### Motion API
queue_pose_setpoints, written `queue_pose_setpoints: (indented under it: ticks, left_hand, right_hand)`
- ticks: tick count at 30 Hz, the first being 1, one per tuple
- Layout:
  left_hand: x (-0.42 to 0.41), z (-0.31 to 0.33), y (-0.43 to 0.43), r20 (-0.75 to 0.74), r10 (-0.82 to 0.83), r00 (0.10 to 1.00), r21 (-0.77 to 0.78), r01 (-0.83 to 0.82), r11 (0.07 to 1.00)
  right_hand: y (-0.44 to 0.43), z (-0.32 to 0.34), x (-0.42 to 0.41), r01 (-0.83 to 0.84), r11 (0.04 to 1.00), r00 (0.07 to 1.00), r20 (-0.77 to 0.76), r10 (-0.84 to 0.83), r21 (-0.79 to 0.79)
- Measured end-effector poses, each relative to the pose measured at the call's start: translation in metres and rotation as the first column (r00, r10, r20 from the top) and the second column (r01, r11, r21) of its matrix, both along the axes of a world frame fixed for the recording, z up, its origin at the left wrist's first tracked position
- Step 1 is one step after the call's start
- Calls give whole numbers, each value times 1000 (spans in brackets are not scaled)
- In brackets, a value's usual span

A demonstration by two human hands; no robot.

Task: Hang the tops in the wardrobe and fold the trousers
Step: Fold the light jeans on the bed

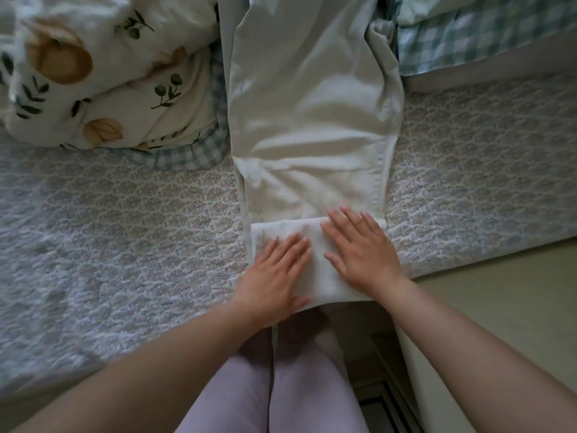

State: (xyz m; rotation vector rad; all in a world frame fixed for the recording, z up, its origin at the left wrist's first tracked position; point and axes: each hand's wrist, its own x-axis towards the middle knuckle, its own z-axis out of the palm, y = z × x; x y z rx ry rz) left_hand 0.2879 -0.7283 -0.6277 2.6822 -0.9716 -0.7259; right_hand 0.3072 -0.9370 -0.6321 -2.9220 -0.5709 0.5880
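The fingers [292, 245] of the left hand [274, 276] were laid straight and slightly spread, flat on the turned-back end of the trousers [312, 104]. Those of the right hand [365, 254] were likewise held apart and pressed flat, and nothing was gripped by either. The pale trousers were stretched lengthwise across the bed [125, 229]. Their folded flap [315, 248] lay at the bed's near edge, and the rest ran away toward the bed's far side. A floral duvet [109, 73] was bunched on the bed's far left part, well apart from the hands.

The step in hand was judged to be the first fold of the legs, with only a short length turned over. For it to be done well, the crease should be smoothed outward from the middle and the flap's side edges kept in line with the leg seams beneath. The wrinkles further up the bed should be flattened before the next turn is made, since slack cloth there would likely be trapped as creases.
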Motion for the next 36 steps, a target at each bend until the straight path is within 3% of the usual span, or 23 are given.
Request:
queue_pose_setpoints:
  ticks: [2, 7, 12, 14, 18, 22, 25, 31, 36]
  left_hand:
    - [-10, 0, 8, -105, -41, 994, 176, 59, 983]
    - [-10, 11, 4, -150, -65, 987, 372, 118, 921]
    - [-12, 17, -14, -177, 35, 984, 431, 46, 901]
    - [-9, 21, -14, -185, 33, 982, 429, 51, 902]
    - [-3, 36, -9, -209, 82, 975, 378, 3, 926]
    - [17, 47, 0, -261, 91, 961, 326, 0, 945]
    - [37, 56, 2, -366, 120, 923, 339, 12, 941]
    - [50, 78, -8, -598, 176, 782, 417, 116, 901]
    - [39, 78, -1, -786, 287, 548, 447, 184, 875]
  right_hand:
    - [-10, -6, -13, -16, 993, 996, -89, 5, -121]
    - [-14, -2, -30, -88, 972, 977, -209, 42, -218]
    - [0, 8, -53, -209, 929, 957, -261, 129, -306]
    - [5, 11, -53, -112, 929, 976, -217, 35, -354]
    - [-8, 10, -55, -20, 969, 986, -164, -21, -246]
    - [-11, 30, -40, -62, 962, 968, -251, -7, -266]
    - [-14, 48, -21, -77, 978, 905, -425, -14, -196]
    - [-13, 82, -3, -111, 979, 792, -610, -17, -172]
    - [-1, 83, -7, -93, 982, 508, -857, -93, -162]
